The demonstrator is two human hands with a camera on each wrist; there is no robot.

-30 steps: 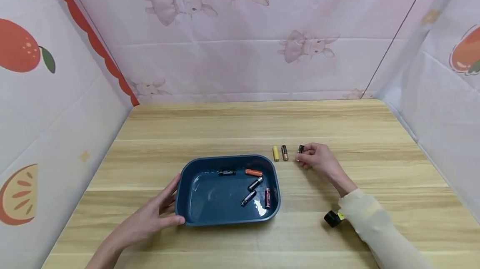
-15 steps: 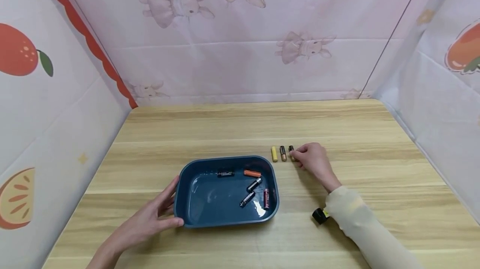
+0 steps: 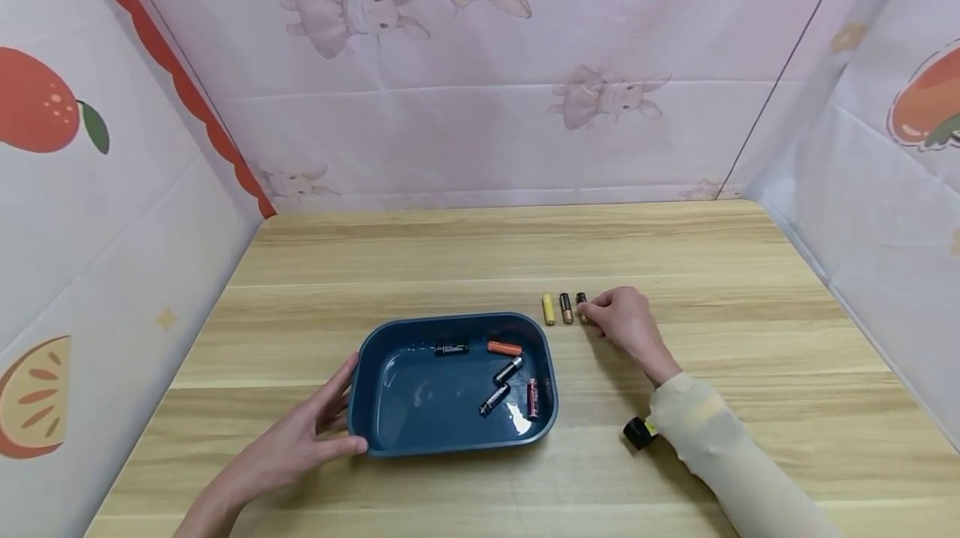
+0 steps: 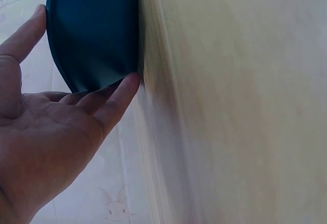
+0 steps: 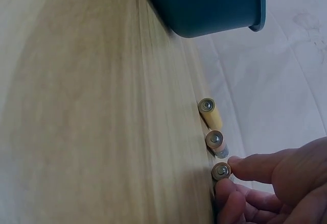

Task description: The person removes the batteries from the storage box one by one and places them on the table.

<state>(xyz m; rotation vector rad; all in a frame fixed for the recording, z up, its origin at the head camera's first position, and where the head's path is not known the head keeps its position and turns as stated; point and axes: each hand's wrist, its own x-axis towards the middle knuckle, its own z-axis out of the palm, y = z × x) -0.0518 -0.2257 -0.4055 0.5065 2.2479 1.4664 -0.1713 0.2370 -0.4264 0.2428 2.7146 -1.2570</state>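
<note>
My right hand pinches a black battery between thumb and fingers, at the table surface. This battery's end faces the camera in the right wrist view. To its left in a row lie a black-and-copper battery and a yellow battery. My left hand touches the left end of a dark blue plastic bin, its fingers along the wall and its thumb at the near corner. Inside the bin lie an orange battery, a red battery and several black batteries.
The wooden table meets a pink rabbit-print sheet at the back. Fruit-print sheets hang on both sides. A black device sits at the right sleeve's cuff.
My right hand has moved left with the black battery, bringing it beside the black-and-copper one. Over the last half second it has barely moved. The left hand stays at the bin.
</note>
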